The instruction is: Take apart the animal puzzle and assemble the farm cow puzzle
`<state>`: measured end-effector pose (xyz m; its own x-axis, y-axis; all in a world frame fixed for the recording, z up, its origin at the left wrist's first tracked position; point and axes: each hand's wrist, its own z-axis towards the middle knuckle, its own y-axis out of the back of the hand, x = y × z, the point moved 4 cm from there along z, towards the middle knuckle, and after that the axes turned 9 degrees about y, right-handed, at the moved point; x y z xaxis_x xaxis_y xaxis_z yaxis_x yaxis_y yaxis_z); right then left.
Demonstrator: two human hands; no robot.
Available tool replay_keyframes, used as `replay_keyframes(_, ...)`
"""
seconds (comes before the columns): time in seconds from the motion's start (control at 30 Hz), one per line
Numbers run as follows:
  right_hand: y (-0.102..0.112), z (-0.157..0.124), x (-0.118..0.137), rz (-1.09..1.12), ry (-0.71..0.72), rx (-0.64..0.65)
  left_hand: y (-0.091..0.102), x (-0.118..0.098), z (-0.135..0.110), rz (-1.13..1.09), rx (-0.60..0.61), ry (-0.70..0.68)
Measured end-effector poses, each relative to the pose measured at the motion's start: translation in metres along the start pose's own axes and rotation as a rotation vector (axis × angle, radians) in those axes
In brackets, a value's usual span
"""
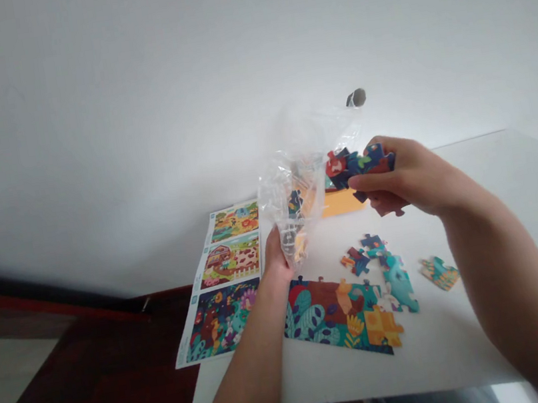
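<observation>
My left hand [277,254] grips a clear plastic bag [292,188] that stands up above the table, with a few puzzle pieces showing through it. Beside the bag's opening, my right hand [404,174] pinches a small bunch of jigsaw puzzle pieces [367,163], dark blue, red and green. Below the hands lies a partly joined puzzle [326,314] with leaves, a brown shape and yellow flowers. Loose pieces [356,259] rest just above it, and a separate piece [440,272] lies to the right near my right forearm.
A printed sheet [218,283] with three pictures lies at the table's left edge. Something yellow-orange [343,202] sits behind the bag. The white table [346,378] meets a white wall, which has a round hole [356,98]. Dark red floor [100,395] shows at the left.
</observation>
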<state>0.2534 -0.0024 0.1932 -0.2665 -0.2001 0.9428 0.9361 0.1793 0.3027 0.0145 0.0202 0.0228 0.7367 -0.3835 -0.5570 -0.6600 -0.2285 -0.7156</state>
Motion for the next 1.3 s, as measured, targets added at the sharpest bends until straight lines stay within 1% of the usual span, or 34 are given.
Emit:
replay_keyframes(0.1,0.009,-0.014,0.02,-0.003,0.032,-0.125,-0.003,0.006,0.001,0.11,-0.033,-0.053)
replay_keyframes(0.23,0.018,-0.029,0.039,-0.027,0.132,-0.361,-0.003,0.003,-0.003,0.268,-0.1,-0.186)
replay_keyframes(0.27,0.02,-0.031,0.041,-0.035,0.14,-0.379,-0.003,0.003,-0.004,0.293,-0.108,-0.204)
replay_keyframes(0.3,0.021,-0.032,0.041,-0.051,0.126,-0.349,-0.004,0.002,-0.005,0.316,-0.114,-0.217)
replay_keyframes(0.33,0.02,-0.032,0.038,-0.074,0.092,-0.279,-0.005,0.003,-0.006,0.332,-0.115,-0.221)
replay_keyframes(0.4,0.016,-0.031,0.028,-0.14,-0.014,-0.088,-0.006,0.004,-0.007,0.342,-0.111,-0.222)
replay_keyframes(0.47,0.011,-0.029,0.017,-0.2,-0.108,0.056,-0.008,0.006,-0.009,0.379,-0.1,-0.246)
replay_keyframes(0.63,-0.003,-0.021,-0.002,-0.288,-0.201,0.212,-0.012,0.01,-0.012,0.555,-0.025,-0.307)
replay_keyframes(0.73,-0.014,-0.018,-0.005,-0.314,-0.201,0.302,-0.012,0.012,-0.014,0.525,-0.016,-0.305)
replay_keyframes(0.8,-0.02,-0.015,-0.004,-0.318,-0.157,0.302,-0.013,0.012,-0.016,0.46,-0.005,-0.295)
replay_keyframes(0.87,-0.027,-0.012,-0.002,-0.35,-0.113,0.263,-0.015,0.013,-0.017,0.405,0.038,-0.272)
replay_keyframes(0.97,-0.035,-0.005,0.001,-0.515,-0.028,0.14,-0.018,0.017,-0.018,0.368,0.118,-0.214)
replay_keyframes(1.03,-0.04,-0.001,0.002,-0.63,0.034,0.063,-0.017,0.02,-0.017,0.353,0.134,-0.177)
replay_keyframes(1.07,-0.042,0.0,0.001,-0.665,0.049,0.047,-0.017,0.021,-0.016,0.343,0.136,-0.162)
replay_keyframes(1.2,-0.045,0.002,-0.005,-0.684,0.042,0.118,-0.017,0.019,-0.015,0.259,0.152,-0.12)
replay_keyframes(1.3,-0.039,0.0,-0.003,-0.662,0.071,0.108,-0.021,0.015,-0.017,0.17,0.152,-0.09)
